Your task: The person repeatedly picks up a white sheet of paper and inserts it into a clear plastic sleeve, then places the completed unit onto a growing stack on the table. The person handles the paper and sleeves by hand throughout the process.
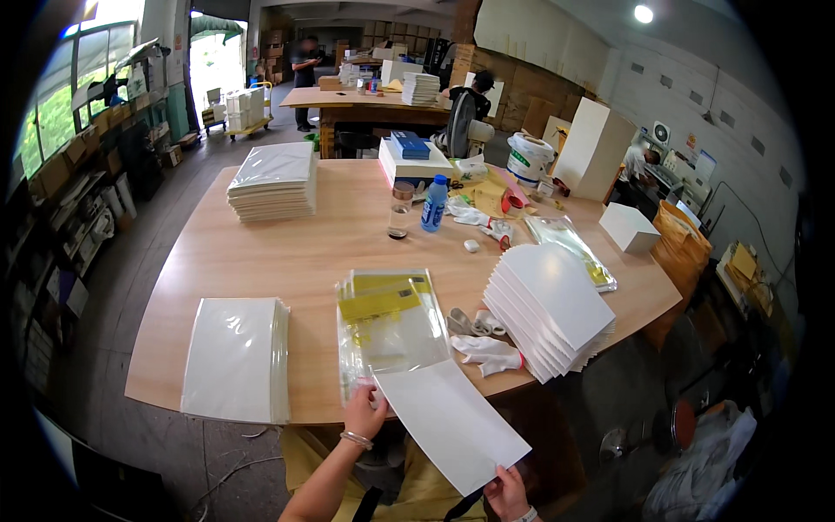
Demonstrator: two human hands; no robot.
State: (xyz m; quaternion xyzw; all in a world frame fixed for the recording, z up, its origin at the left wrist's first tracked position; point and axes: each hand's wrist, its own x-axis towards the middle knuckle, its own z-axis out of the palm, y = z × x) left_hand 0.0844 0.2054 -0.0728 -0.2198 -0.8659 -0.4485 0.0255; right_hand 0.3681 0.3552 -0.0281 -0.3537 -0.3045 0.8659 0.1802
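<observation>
My right hand (507, 494) grips the near corner of a white rectangular sheet (448, 422), which slants up to the table's front edge. The sheet's far end lies at the near end of a stack of clear plastic bags (391, 335) with yellow printed strips; I cannot tell how far inside a bag it sits. My left hand (365, 411) is closed at the bags' near edge, beside the sheet's far left corner, fingers pinching the clear film. A fanned stack of white sheets (548, 304) stands to the right. On the left lies a stack of film-wrapped white sheets (233, 358).
White work gloves (487, 352) lie between bags and fanned stack. Another wrapped stack (274, 178), a clear cup (400, 209), a blue-capped bottle (434, 204) and more bags (570, 248) stand farther back. A stool (674, 426) is at right; people work beyond the table.
</observation>
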